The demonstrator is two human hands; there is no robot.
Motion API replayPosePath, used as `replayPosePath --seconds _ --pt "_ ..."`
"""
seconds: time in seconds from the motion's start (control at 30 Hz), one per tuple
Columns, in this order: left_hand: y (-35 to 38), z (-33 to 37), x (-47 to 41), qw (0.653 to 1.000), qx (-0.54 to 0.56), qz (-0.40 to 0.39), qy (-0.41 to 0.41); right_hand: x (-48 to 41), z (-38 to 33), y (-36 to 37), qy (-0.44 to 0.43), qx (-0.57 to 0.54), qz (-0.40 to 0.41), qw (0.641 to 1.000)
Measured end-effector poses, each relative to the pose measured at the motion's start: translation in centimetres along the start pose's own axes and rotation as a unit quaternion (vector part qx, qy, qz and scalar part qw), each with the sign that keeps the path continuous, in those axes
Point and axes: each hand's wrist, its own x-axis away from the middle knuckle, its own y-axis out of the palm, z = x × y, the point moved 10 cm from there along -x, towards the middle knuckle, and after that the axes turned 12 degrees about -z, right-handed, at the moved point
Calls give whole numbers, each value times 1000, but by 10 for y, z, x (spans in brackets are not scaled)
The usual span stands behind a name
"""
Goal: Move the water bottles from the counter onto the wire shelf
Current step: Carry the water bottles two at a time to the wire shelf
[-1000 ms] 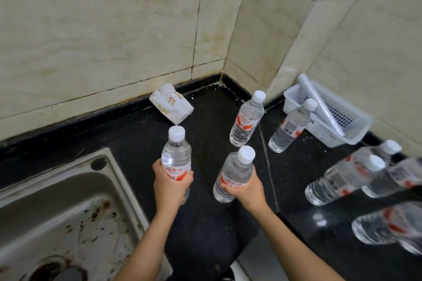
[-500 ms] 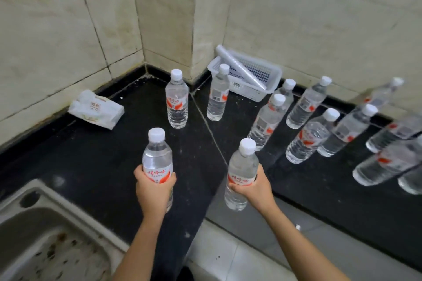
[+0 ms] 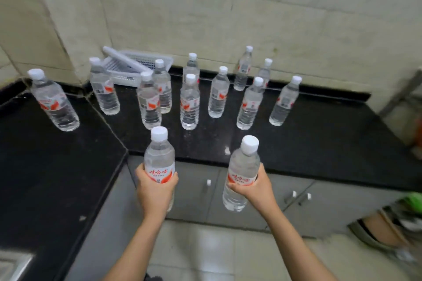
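Two clear plastic water bottles lifted off the black L-shaped tabletop [image 3: 319,143].

My left hand [image 3: 154,191] grips one white-capped bottle [image 3: 159,162], my right hand [image 3: 255,189] another [image 3: 242,173], past the tabletop's front edge above grey cabinets [image 3: 239,201]; beige tiled walls [image 3: 251,7] behind.

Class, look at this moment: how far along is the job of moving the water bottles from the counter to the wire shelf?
Done: nothing can be confirmed, since no bottle shows on a shelf here. In hand: the left hand has a grip on one bottle, the right hand on another, both upright, off the counter. Left: eleven bottles standing on the counter, near the white basket.
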Motion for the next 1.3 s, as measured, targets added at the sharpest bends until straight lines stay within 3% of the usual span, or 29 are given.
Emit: replayPosePath --seconds 0.2,0.43,0.7,0.97,1.3 --pt "148 12 91 982 -24 -185 29 106 68 -136 63 -3 132 989" --pt "279 35 183 923 -68 -370 82 228 160 -233 164 -42 283 944" --pt "400 47 220 885 -95 -442 109 277 207 -312 212 -65 363 905" --pt "553 75 253 869 -57 -482 95 255 215 -453 200 -62 409 888" --pt "707 108 343 801 -91 -580 117 302 249 -573 198 -90 514 830"
